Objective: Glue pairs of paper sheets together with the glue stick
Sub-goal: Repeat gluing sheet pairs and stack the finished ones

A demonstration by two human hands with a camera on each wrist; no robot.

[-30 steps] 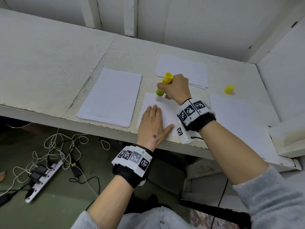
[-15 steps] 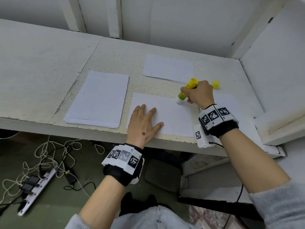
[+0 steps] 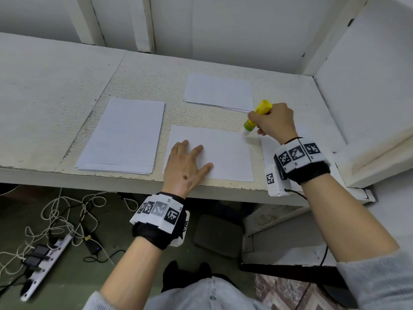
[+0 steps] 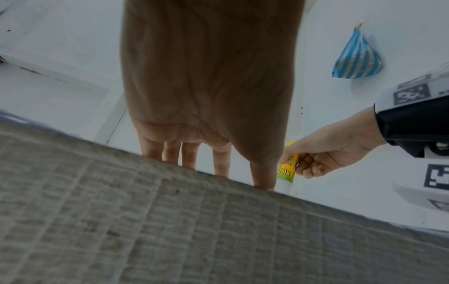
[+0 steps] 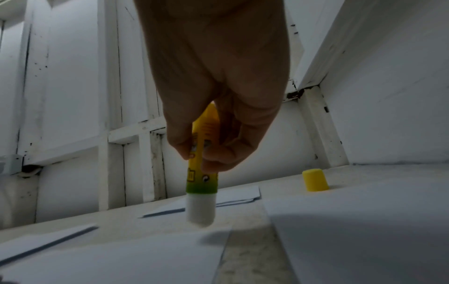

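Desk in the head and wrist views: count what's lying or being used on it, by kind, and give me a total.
Paper lots: 4 (left stack, far pile, middle sheet, right sheet)
Glue stick: 1
Yellow cap: 1
Total: 6

I see a white tabletop (image 3: pixel 55 90) bearing a paper stack (image 3: pixel 121 135), a single sheet (image 3: pixel 225 155), far sheets (image 3: pixel 219 91), right sheets (image 5: pixel 364 230), a yellow cap (image 5: pixel 315 180).
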